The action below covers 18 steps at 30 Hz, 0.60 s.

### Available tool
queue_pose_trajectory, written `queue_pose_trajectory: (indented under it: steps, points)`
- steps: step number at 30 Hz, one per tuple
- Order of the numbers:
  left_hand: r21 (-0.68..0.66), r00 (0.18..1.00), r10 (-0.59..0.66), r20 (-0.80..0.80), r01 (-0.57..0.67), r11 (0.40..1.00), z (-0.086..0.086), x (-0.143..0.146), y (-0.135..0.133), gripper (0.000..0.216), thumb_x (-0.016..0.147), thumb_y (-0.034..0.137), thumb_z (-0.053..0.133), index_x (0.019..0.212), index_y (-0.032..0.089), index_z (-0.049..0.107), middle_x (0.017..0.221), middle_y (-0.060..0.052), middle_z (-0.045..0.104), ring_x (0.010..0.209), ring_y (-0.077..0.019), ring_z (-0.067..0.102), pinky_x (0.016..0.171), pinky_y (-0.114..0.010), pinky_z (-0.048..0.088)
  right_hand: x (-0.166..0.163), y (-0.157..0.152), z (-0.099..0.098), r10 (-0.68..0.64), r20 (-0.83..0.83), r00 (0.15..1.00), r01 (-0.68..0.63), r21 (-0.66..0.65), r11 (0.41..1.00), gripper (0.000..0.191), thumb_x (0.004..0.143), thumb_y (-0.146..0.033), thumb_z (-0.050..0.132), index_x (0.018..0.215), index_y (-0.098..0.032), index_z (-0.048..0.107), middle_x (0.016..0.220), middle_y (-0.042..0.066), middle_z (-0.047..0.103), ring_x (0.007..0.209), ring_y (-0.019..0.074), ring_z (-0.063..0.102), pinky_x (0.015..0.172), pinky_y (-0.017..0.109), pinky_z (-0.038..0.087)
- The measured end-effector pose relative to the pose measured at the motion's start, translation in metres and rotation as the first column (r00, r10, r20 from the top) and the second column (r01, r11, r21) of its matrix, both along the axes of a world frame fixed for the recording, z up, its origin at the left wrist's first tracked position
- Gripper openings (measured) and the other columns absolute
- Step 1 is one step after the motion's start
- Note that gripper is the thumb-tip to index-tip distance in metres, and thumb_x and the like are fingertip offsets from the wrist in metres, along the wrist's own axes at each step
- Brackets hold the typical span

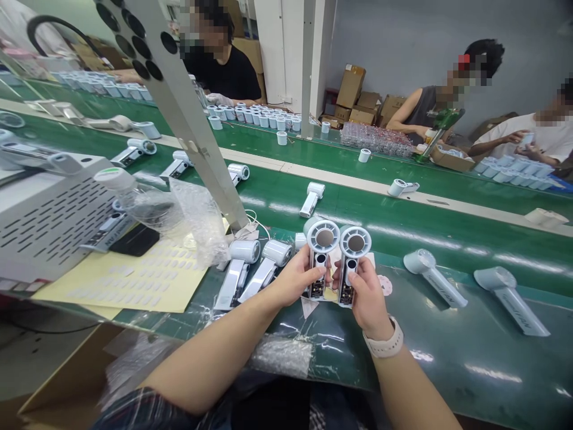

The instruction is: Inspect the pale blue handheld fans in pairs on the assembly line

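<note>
Blocked beside the left hand (299,276) by loose fans (231,283), farther off by a slanted post (192,122); passable from the right hand (369,294) to two outlying fans (443,285).

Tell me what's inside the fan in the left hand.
Inside the fan in the left hand, a dark circuit board shows in the open handle. The thumb crosses the handle, so whatever lies beneath it cannot be seen.
</note>
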State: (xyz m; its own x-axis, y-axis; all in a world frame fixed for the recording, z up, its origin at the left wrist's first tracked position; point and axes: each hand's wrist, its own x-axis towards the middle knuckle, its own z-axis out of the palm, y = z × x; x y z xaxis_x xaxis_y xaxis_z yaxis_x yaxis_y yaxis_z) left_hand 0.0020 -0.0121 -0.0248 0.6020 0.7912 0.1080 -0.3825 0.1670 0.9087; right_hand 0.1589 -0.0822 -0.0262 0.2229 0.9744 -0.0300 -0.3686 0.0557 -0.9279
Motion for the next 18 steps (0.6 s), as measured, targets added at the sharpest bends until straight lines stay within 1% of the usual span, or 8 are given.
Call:
queue_pose_trajectory:
  steps: [3,5,9,11,13,15,16,18]
  points:
    - [-0.022,0.996,0.041,-0.076,-0.043,0.999,0.005,0.001,-0.001,0.043,0.076,0.032,0.079,0.108,0.018,0.052,0.095,-0.005,0.070,0.083,-0.0207,0.068,0.069,-0.029,0.050,0.000,0.001,0.001,-0.047,0.007,0.999,0.048,-0.039,0.998,0.037,0.076,-0.035,0.079,0.106,-0.025,0.060,0.097,0.003,0.069,0.082,0.0226,0.067,0.073,0.039,0.058]
    - [-0.033,0.992,0.051,-0.117,-0.055,0.998,0.007,0.001,-0.002,0.045,0.075,0.028,0.078,0.111,0.017,0.052,0.101,-0.007,0.071,0.090,-0.0230,0.068,0.070,-0.029,0.050,0.000,0.001,0.001,-0.061,-0.010,0.998,0.060,-0.043,0.997,0.039,0.074,-0.036,0.081,0.106,-0.025,0.061,0.099,0.003,0.070,0.083,0.0232,0.068,0.075,0.041,0.058]
    - [0.001,0.984,0.065,-0.165,-0.066,0.998,0.009,0.000,-0.002,0.041,0.076,0.030,0.075,0.108,0.018,0.052,0.104,-0.007,0.071,0.092,-0.0247,0.069,0.070,-0.030,0.052,0.000,0.002,0.002,-0.070,-0.043,0.997,0.069,-0.028,0.997,0.034,0.076,-0.035,0.081,0.103,-0.025,0.063,0.101,0.003,0.071,0.086,0.0231,0.068,0.075,0.039,0.058]
    - [0.015,0.972,0.080,-0.223,-0.078,0.997,0.011,-0.001,-0.002,0.040,0.076,0.033,0.075,0.104,0.018,0.052,0.103,-0.008,0.071,0.089,-0.0248,0.070,0.068,-0.031,0.052,0.001,0.001,0.003,-0.068,-0.083,0.994,0.065,-0.028,0.997,0.034,0.076,-0.034,0.082,0.103,-0.026,0.063,0.097,0.001,0.071,0.081,0.0213,0.068,0.070,0.036,0.057]
    - [0.056,0.946,0.148,-0.289,-0.138,0.989,0.012,-0.003,-0.003,0.045,0.074,0.036,0.079,0.105,0.019,0.051,0.106,-0.008,0.070,0.092,-0.0255,0.070,0.071,-0.032,0.053,0.003,0.001,0.004,-0.016,-0.149,0.989,0.015,-0.010,1.000,0.035,0.078,-0.040,0.081,0.105,-0.027,0.061,0.091,0.000,0.072,0.068,0.0192,0.066,0.060,0.034,0.055]
    - [0.097,0.925,0.223,-0.308,-0.203,0.974,0.012,-0.003,-0.004,0.053,0.072,0.039,0.082,0.109,0.020,0.049,0.107,-0.008,0.070,0.095,-0.0258,0.070,0.073,-0.033,0.054,0.005,0.000,0.006,0.076,-0.211,0.974,-0.075,0.014,0.997,0.036,0.083,-0.052,0.075,0.104,-0.026,0.062,0.087,0.001,0.072,0.058,0.0183,0.063,0.054,0.034,0.053]
    - [0.089,0.931,0.227,-0.287,-0.210,0.974,0.012,-0.004,-0.004,0.054,0.074,0.044,0.081,0.111,0.020,0.048,0.105,-0.007,0.070,0.092,-0.0253,0.070,0.072,-0.033,0.054,0.005,0.000,0.007,0.111,-0.236,0.966,-0.109,0.020,0.994,0.038,0.085,-0.058,0.071,0.102,-0.025,0.063,0.086,0.003,0.073,0.059,0.0191,0.064,0.056,0.036,0.054]
    - [0.018,0.967,0.166,-0.192,-0.166,0.986,0.010,-0.004,-0.004,0.051,0.082,0.056,0.070,0.110,0.022,0.044,0.095,-0.004,0.071,0.077,-0.0226,0.071,0.064,-0.033,0.055,0.006,-0.001,0.009,0.138,-0.269,0.953,-0.141,0.007,0.990,0.043,0.088,-0.063,0.066,0.099,-0.022,0.067,0.088,0.006,0.074,0.069,0.0224,0.068,0.066,0.039,0.057]
